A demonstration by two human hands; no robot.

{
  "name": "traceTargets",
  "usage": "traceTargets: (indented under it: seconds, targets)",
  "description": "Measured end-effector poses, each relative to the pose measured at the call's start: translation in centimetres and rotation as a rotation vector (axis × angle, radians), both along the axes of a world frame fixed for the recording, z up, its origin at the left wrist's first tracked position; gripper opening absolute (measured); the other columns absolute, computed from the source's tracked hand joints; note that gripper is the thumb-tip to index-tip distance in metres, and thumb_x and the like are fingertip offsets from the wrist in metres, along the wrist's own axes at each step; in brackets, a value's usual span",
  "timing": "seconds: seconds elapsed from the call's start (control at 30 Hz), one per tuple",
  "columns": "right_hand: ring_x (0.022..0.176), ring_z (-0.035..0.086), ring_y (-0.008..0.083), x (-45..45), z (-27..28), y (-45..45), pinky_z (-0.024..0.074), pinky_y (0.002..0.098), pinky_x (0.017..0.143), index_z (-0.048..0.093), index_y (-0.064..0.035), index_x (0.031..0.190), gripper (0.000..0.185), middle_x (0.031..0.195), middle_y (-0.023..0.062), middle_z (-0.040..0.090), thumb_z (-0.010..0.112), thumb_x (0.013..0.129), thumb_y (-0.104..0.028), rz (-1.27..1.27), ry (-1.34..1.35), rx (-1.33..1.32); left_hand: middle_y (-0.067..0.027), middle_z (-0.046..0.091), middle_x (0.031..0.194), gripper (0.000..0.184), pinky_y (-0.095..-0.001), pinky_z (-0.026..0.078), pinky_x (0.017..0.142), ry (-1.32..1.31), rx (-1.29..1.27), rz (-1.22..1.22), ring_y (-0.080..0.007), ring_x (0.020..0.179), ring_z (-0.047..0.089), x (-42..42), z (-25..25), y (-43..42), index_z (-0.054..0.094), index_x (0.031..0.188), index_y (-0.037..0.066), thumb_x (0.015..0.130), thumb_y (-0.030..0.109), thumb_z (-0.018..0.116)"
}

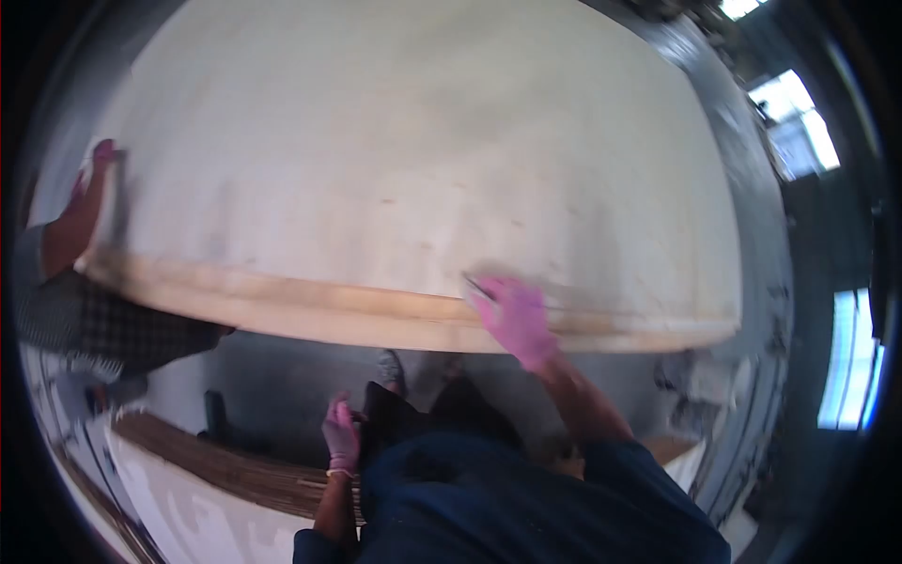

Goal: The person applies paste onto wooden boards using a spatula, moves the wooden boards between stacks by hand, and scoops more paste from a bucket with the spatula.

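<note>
My right hand [515, 320], in a pink glove, is at the near edge of a large pale wood sheet [404, 141]. Its fingers are closed around a thin dark pointed tool [477, 284], whose tip points away to the left over the sheet; the exact kind is too blurred to tell. Below the edge hangs my left hand [341, 434], also pink-gloved, near my leg and apart from the sheet. Its fingers are curled, and what they hold, if anything, cannot be made out. Small brown marks dot the sheet's surface.
At the left corner, another person's gloved hand [101, 155] touches the sheet's side. Layered brown sheets [235, 465] are stacked behind me at lower left. The pale wood stack's near edge [310, 305] runs across in front of me. Bright windows [794, 122] are at right.
</note>
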State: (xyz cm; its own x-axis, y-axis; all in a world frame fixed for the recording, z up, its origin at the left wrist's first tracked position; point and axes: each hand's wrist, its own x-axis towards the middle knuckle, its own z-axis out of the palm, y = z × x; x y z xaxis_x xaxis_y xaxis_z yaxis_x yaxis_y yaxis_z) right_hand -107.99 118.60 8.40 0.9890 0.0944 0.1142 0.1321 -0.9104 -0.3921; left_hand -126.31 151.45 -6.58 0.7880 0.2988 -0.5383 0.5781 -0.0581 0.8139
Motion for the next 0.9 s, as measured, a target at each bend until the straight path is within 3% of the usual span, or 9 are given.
traceTargets:
  seconds: [0.07, 0.17, 0.27, 0.47, 0.57, 0.67, 0.73, 0.87, 0.9]
  targets:
    - [0.078, 0.068, 0.0219, 0.4, -0.9, 1.9, 0.0533, 0.0335, 0.07, 0.072, -0.0084, 0.102, 0.023, 0.088, 0.0076, 0.073, 0.068, 0.09, -0.027, 0.006, 0.172, 0.349, -0.0014, 0.062, 0.066, 0.036, -0.0233, 0.04, 0.055, 0.065, -0.039, 0.095, -0.0067, 0.056, 0.053, -1.4, 1.0, 1.8, 0.059, 0.129, 0.001, 0.105, 0.022, 0.042]
    - [0.077, 0.067, 0.015, 4.1, -1.4, 6.8, 0.0525, 0.0301, 0.067, 0.072, -0.0067, 0.099, 0.021, 0.086, 0.0027, 0.071, 0.073, 0.088, -0.025, 0.001, 0.515, 1.014, -0.0013, 0.063, 0.068, 0.038, -0.0235, 0.042, 0.059, -0.024, -0.044, 0.205, -0.0064, 0.059, 0.053, -3.6, -1.1, 4.2, 0.059, 0.13, -0.001, 0.105, 0.023, 0.042]
    - [0.081, 0.064, 0.0098, 9.7, 1.3, 13.5, 0.052, 0.0288, 0.067, 0.071, -0.0067, 0.098, 0.021, 0.087, -0.0001, 0.069, 0.077, 0.086, -0.022, -0.178, 0.546, 1.24, -0.001, 0.062, 0.069, 0.039, -0.0238, 0.043, 0.062, -0.056, -0.045, 0.336, -0.0065, 0.062, 0.053, -4.7, 0.7, 4.8, 0.058, 0.131, -0.002, 0.105, 0.023, 0.043]
    - [0.088, 0.066, 0.0132, 20.3, -0.7, 20.6, 0.0547, 0.0318, 0.069, 0.071, -0.006, 0.095, 0.021, 0.088, 0.0011, 0.069, 0.078, 0.084, -0.023, -0.103, 0.781, 1.598, -0.0051, 0.063, 0.071, 0.043, -0.0274, 0.048, 0.065, -0.039, 0.006, 0.51, -0.0128, 0.063, 0.061, -10.2, 0.1, 5.3, 0.058, 0.129, -0.002, 0.106, 0.029, 0.039]
    - [0.092, 0.069, 0.0228, 23.1, 0.0, 21.5, 0.056, 0.0378, 0.075, 0.071, -0.0036, 0.095, 0.028, 0.089, 0.0084, 0.071, 0.076, 0.083, -0.028, 0.186, 0.38, 0.743, -0.0053, 0.064, 0.073, 0.043, -0.0281, 0.049, 0.062, 0.017, 0.128, 0.511, -0.0131, 0.062, 0.061, -13.8, -1.0, 5.1, 0.058, 0.128, -0.002, 0.106, 0.03, 0.041]
    - [0.093, 0.069, 0.0323, 23.1, 0.8, 24.8, 0.0549, 0.0426, 0.081, 0.071, -0.0018, 0.101, 0.038, 0.091, 0.0168, 0.071, 0.071, 0.082, -0.035, 0.37, 0.08, 0.038, -0.0057, 0.064, 0.076, 0.042, -0.0276, 0.051, 0.065, 0.017, -0.07, 0.699, -0.013, 0.062, 0.061, -16.0, -3.4, 4.1, 0.058, 0.127, -0.004, 0.105, 0.028, 0.043]
    - [0.097, 0.066, 0.0387, 21.8, -2.1, 24.2, 0.0513, 0.0473, 0.089, 0.071, -0.0028, 0.104, 0.046, 0.098, 0.0214, 0.07, 0.067, 0.082, -0.043, 0.572, 0.119, 0.051, -0.0059, 0.065, 0.079, 0.042, -0.0276, 0.052, 0.066, 0.039, -0.101, 0.644, -0.0132, 0.062, 0.062, -15.8, -3.1, 4.5, 0.058, 0.127, -0.005, 0.105, 0.027, 0.043]
    - [0.107, 0.063, 0.0364, 13.6, 0.4, 22.1, 0.0487, 0.0481, 0.092, 0.07, -0.0026, 0.106, 0.047, 0.105, 0.0207, 0.069, 0.066, 0.084, -0.045, 0.663, 0.08, 0.027, -0.0062, 0.064, 0.079, 0.041, -0.0277, 0.051, 0.066, -0.022, -0.008, 0.473, -0.0129, 0.064, 0.062, -12.2, -3.9, 5.6, 0.059, 0.126, -0.005, 0.105, 0.026, 0.043]
    - [0.1, 0.065, 0.031, 13.2, -0.9, 20.4, 0.0506, 0.0436, 0.087, 0.07, -0.0015, 0.106, 0.044, 0.1, 0.0183, 0.07, 0.068, 0.085, -0.041, 0.665, 0.263, 0.13, -0.0053, 0.063, 0.075, 0.04, -0.0274, 0.05, 0.065, -0.05, -0.007, 0.458, -0.0125, 0.065, 0.062, -9.6, -2.0, 5.7, 0.061, 0.126, -0.004, 0.105, 0.025, 0.043]
